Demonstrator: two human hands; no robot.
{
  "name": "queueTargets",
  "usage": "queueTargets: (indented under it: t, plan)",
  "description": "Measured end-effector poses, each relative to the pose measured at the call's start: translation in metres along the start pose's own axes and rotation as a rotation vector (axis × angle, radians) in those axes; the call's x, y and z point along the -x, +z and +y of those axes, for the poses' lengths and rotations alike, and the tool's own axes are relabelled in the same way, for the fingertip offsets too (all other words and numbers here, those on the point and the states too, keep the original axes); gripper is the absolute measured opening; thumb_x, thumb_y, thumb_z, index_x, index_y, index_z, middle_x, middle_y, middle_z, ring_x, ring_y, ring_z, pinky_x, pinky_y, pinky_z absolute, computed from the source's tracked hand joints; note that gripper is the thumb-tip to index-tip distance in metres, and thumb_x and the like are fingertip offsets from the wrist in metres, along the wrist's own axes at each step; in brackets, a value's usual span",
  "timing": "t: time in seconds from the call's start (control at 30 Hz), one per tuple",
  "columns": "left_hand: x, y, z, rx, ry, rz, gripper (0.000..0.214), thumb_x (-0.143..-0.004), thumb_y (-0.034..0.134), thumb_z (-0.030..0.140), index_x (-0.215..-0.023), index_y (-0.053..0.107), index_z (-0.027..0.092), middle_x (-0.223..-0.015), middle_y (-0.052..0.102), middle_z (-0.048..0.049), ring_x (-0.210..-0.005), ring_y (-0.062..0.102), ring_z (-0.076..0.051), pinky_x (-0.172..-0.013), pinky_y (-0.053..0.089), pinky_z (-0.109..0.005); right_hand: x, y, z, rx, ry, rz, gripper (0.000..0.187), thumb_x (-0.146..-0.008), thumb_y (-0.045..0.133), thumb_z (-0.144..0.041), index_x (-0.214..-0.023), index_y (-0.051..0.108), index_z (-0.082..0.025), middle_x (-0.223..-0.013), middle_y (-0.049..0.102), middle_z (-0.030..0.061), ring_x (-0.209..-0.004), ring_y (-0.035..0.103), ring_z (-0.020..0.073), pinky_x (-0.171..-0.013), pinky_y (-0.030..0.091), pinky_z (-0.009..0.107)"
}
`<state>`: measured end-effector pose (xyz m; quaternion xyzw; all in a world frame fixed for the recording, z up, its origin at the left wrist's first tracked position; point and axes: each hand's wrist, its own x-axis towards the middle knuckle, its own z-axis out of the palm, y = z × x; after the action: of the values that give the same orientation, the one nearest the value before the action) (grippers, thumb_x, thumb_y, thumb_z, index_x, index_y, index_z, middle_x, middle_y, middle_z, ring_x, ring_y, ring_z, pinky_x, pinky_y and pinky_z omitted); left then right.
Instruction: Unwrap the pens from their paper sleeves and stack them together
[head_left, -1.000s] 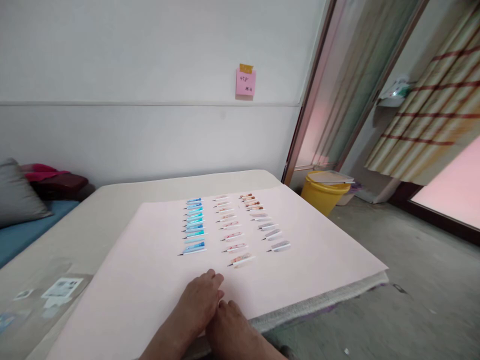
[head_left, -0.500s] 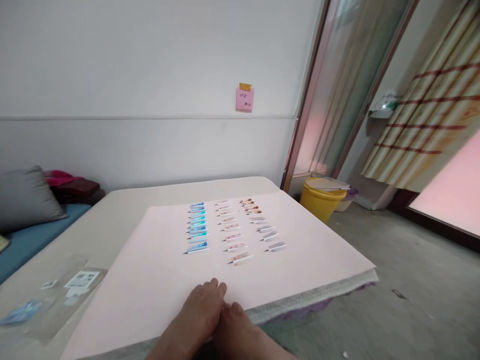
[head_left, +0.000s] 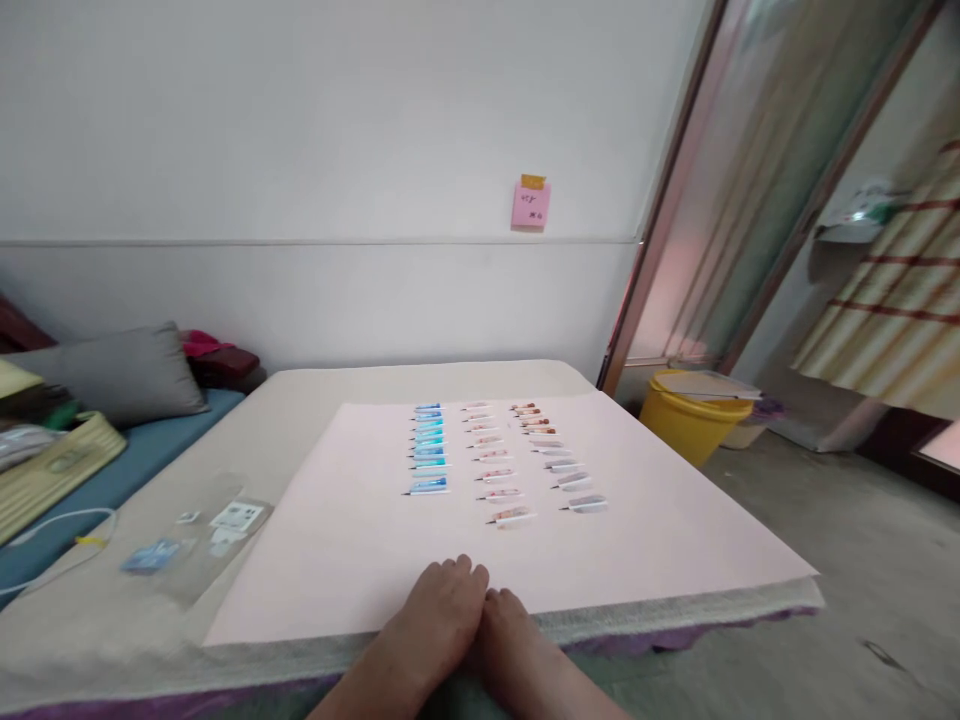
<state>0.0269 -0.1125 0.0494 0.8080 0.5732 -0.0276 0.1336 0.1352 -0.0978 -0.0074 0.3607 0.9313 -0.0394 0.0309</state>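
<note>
My left hand (head_left: pixel 448 603) rests at the front edge of the pink sheet (head_left: pixel 322 570), its fingers curled and pressed together. Against it lies my right hand (head_left: pixel 508 630), also closed, and nothing shows in either one. Beyond the hands, slim pens lie in three columns on the sheet. Blue pens (head_left: pixel 429 487) form the left column, and pale patterned pens (head_left: pixel 501 495) the middle one. In the right column, brown-topped pens (head_left: pixel 532 413) lie at the back and greyish pens (head_left: pixel 585 504) nearer. The undersides of my fingers are hidden.
Clear plastic bags (head_left: pixel 202 550) with white labels and a blue packet (head_left: pixel 150 556) lie left of the sheet. A grey cushion (head_left: pixel 142 370) sits on a blue seat farther left. Right of the table stands a yellow bucket (head_left: pixel 686 425). A pink note (head_left: pixel 530 205) is taped to the wall.
The view has turned left, so everything sits farther right in the picture and more of the blue seat shows. My hands stay together at the sheet's edge; the pens have not moved.
</note>
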Motion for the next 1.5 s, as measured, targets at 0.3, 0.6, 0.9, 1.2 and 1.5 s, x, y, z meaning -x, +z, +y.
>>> queueTargets:
  t: [0.3, 0.6, 0.9, 1.2, 1.5]
  plan:
    - [-0.003, 0.004, -0.017, -0.008, 0.023, 0.054, 0.026, -0.084, 0.033, 0.012, -0.099, 0.054, 0.014, -0.096, 0.059, -0.0137, -0.087, 0.058, -0.025, -0.072, 0.045, -0.038, -0.014, -0.006, -0.004, -0.035, 0.049, -0.070, 0.022, -0.071, 0.053, -0.015, -0.086, 0.069, -0.014, -0.085, 0.069, 0.0172, -0.080, 0.065, 0.0319, -0.067, 0.047, 0.040]
    - [-0.003, 0.004, -0.056, 0.022, -0.128, 0.078, 0.027, -0.081, 0.038, 0.014, -0.102, 0.055, 0.013, -0.098, 0.060, -0.0144, -0.088, 0.059, -0.026, -0.072, 0.045, -0.039, -0.020, -0.032, -0.011, 0.017, 0.090, -0.172, 0.022, -0.068, 0.057, -0.027, -0.079, 0.070, -0.013, -0.080, 0.070, 0.0153, -0.079, 0.065, 0.0298, -0.069, 0.047, 0.036]
    - [-0.012, 0.014, -0.074, 0.078, -0.195, 0.052, 0.025, -0.078, 0.047, 0.019, -0.101, 0.055, 0.016, -0.099, 0.061, -0.0110, -0.090, 0.058, -0.023, -0.075, 0.043, -0.033, -0.022, 0.004, 0.008, -0.014, 0.082, -0.059, 0.024, -0.075, 0.057, -0.030, -0.093, 0.063, -0.017, -0.092, 0.065, 0.0110, -0.085, 0.062, 0.0269, -0.071, 0.045, 0.036]
    - [-0.040, 0.002, -0.127, 0.054, -0.407, 0.081, 0.018, -0.082, 0.042, 0.025, -0.090, 0.055, 0.017, -0.098, 0.056, -0.0116, -0.089, 0.054, -0.023, -0.072, 0.040, -0.033, -0.020, 0.011, 0.024, -0.072, 0.027, 0.013, 0.013, -0.078, 0.050, -0.012, -0.084, 0.061, -0.016, -0.084, 0.060, 0.0093, -0.080, 0.058, 0.0216, -0.065, 0.043, 0.030]
    - [-0.079, 0.019, -0.131, 0.016, -0.426, 0.187, 0.018, -0.085, 0.037, 0.023, -0.085, 0.055, 0.019, -0.096, 0.055, -0.0071, -0.092, 0.052, -0.018, -0.077, 0.037, -0.027, -0.009, 0.011, 0.031, -0.098, -0.028, 0.095, 0.011, -0.079, 0.051, -0.011, -0.086, 0.059, -0.015, -0.084, 0.059, 0.0090, -0.077, 0.057, 0.0224, -0.063, 0.045, 0.033]
